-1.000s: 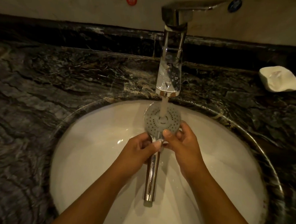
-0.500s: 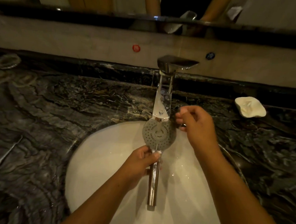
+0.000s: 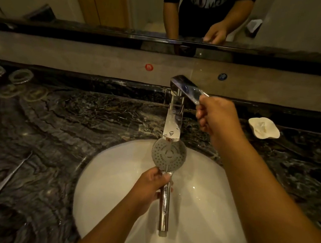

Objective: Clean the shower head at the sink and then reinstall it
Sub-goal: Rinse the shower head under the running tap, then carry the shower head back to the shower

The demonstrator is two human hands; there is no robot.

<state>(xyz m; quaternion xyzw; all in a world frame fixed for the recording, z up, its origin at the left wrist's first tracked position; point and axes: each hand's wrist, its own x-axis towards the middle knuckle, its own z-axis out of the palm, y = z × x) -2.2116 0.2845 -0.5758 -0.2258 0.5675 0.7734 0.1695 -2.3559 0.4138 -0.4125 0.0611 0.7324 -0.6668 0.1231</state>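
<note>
The chrome shower head (image 3: 169,153) has a round grey spray face turned up, directly under the spout of the chrome faucet (image 3: 172,120). A thin stream of water falls onto the face. My left hand (image 3: 151,187) grips the top of its shiny handle, which hangs over the white sink basin (image 3: 105,189). My right hand (image 3: 216,115) is raised to the right of the faucet, fingers closed on the end of the faucet lever (image 3: 186,87).
Dark marbled counter (image 3: 60,129) surrounds the basin. A white soap dish (image 3: 263,127) sits at the right. Clear glass dishes (image 3: 20,75) stand at the far left. A mirror (image 3: 163,11) above the back ledge reflects the person.
My right hand left the shower head and rose to the faucet lever. The water stream has thinned. The head camera tilted up, bringing the mirror into view.
</note>
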